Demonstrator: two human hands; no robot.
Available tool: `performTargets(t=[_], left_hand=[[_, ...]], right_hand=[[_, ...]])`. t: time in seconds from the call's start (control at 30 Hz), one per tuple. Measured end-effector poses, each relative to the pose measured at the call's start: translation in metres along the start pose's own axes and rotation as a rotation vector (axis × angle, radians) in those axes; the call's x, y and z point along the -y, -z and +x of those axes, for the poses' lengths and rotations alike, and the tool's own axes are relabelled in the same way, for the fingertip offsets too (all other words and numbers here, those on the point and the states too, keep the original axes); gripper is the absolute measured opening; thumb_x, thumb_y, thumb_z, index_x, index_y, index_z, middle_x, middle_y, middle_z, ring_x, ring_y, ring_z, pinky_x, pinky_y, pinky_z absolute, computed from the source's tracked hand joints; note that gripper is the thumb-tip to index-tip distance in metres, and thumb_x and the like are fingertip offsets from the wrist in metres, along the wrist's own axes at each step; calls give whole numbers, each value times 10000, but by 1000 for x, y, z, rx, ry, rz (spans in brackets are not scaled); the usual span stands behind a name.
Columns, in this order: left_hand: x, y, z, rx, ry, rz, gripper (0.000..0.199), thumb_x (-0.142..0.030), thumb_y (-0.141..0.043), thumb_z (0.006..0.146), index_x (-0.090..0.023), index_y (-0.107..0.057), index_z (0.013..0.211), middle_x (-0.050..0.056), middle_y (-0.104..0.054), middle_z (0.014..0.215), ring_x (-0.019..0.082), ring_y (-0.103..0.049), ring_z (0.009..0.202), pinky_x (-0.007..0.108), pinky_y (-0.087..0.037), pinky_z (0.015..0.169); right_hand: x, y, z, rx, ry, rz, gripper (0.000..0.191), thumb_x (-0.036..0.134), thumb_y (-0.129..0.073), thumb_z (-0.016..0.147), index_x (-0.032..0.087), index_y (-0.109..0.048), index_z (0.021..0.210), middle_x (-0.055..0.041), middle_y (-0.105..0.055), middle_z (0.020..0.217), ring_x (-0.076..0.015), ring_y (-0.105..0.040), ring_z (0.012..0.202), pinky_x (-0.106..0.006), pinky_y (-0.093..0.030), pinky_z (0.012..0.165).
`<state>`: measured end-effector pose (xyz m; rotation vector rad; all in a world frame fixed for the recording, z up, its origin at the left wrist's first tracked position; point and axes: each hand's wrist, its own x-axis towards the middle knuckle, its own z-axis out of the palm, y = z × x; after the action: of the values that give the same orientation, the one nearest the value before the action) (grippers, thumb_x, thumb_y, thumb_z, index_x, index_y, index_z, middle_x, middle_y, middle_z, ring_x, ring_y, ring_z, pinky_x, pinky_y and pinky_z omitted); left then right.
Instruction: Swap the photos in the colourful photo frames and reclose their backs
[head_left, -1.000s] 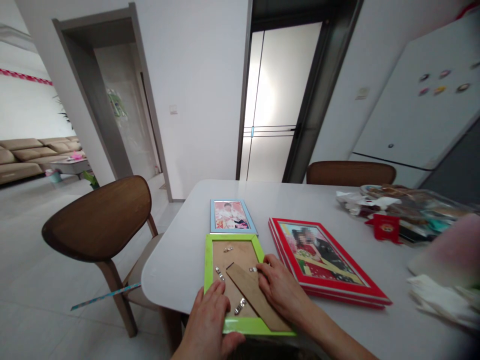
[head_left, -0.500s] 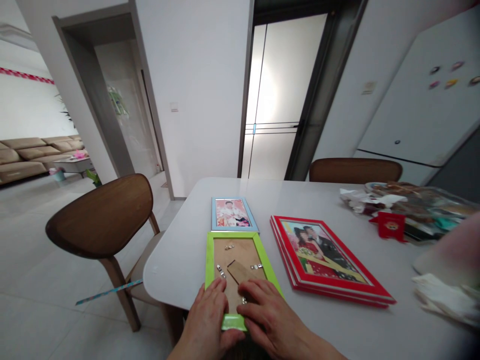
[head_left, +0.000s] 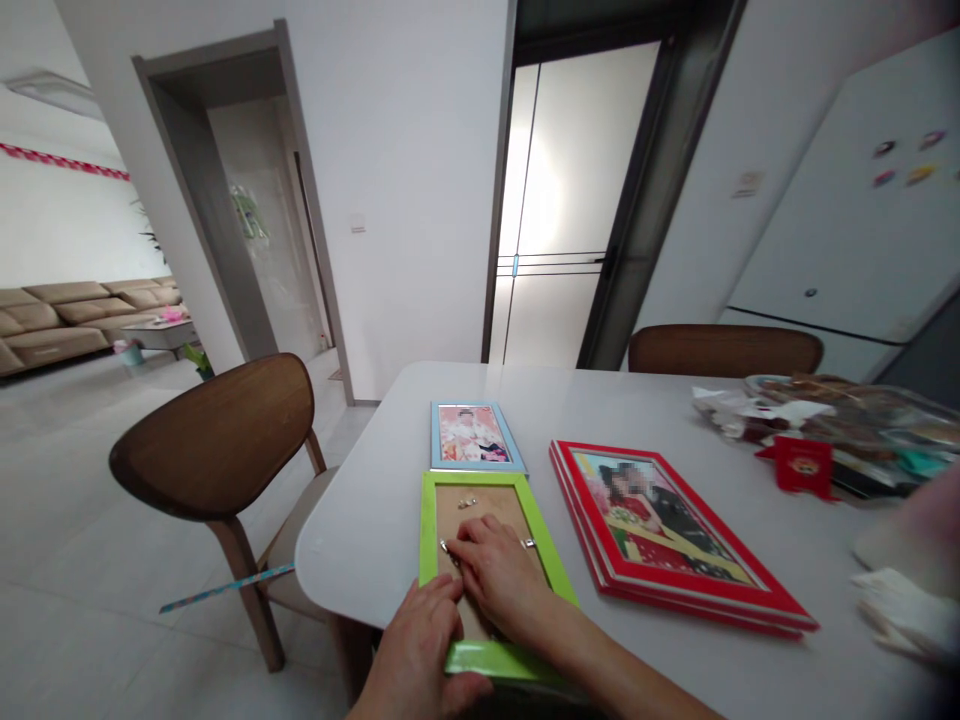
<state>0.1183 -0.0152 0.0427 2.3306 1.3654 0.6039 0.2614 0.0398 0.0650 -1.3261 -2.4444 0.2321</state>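
Note:
A green picture frame point(head_left: 429, 520) lies back side up at the table's near edge, its brown backing board point(head_left: 491, 493) showing several metal clips. My left hand point(head_left: 424, 640) grips the frame's lower left corner, thumb along the bottom edge. Over the middle of the backing, my right hand point(head_left: 499, 570) has its fingers bent together at the left metal clip point(head_left: 450, 552); whether anything is pinched there is hidden. Beyond the green frame, a light blue framed photo point(head_left: 474, 436) lies face up. To the right, red framed photos point(head_left: 675, 520) are stacked.
The white table point(head_left: 352, 530) also bears a red packet point(head_left: 804, 466), crumpled tissues and plastic bags at the right. A brown chair point(head_left: 217, 440) stands at the left, another chair point(head_left: 724, 348) behind the table.
My right hand has moved up and left across the backing, from the lower right part to the left clip. My left hand still holds the corner. The view has shifted slightly.

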Motion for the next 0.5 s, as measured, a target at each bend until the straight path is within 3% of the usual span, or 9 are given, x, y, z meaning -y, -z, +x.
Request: performTargets(t=[0.27, 0.4, 0.5], left_hand=[[-1, 2, 2, 17, 2, -22, 277, -263, -700, 543, -165, -565, 764, 136, -514, 1172, 286, -429, 1108, 455, -326, 931], [-1, 1, 2, 48, 33, -8, 305, -235, -711, 532, -149, -555, 780, 152, -504, 1183, 281, -417, 1123, 452, -303, 952], [-1, 1, 2, 61, 51, 2, 323, -212, -717, 519, -151, -549, 788, 150, -496, 1193, 278, -409, 1131, 464, -288, 960]], right_hand=[[3, 0, -1, 30, 75, -25, 142, 206, -462, 770, 211, -603, 781, -35, -573, 853, -168, -440, 821, -286, -301, 707], [-13, -1, 12, -82, -73, 98, 234, 177, -443, 759, 205, -583, 944, -34, -593, 925, -148, -483, 872, -251, -324, 765], [-30, -4, 30, -147, -206, 102, 212, 194, -429, 762, 166, -599, 886, -53, -615, 871, -142, -525, 812, -236, -348, 732]])
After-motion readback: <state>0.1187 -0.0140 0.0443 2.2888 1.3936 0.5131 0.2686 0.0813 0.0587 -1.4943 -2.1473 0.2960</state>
